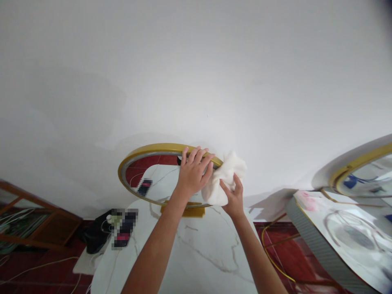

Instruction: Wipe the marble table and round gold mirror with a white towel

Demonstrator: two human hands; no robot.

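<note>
A round mirror [165, 171] in a gold frame [153, 148] stands on a white marble-patterned table [202, 245], close to the wall. My left hand [195, 169] lies over the top of the frame, fingers spread across the rim. In my right hand [235, 196] is a crumpled white cloth [225, 175], pressed against the mirror's right edge and covering that part of the frame. Below the glass, the gold base [196, 211] rests on the tabletop, partly hidden by my left forearm.
On the table's left side lies a blurred-out phone-like item [125, 228], with a black bag [96, 237] beside it. A wooden shelf [36, 220] with cables stands far left. At right, a second table [324, 212] bears another gold-framed mirror [364, 163]. The wall [196, 81] rises behind.
</note>
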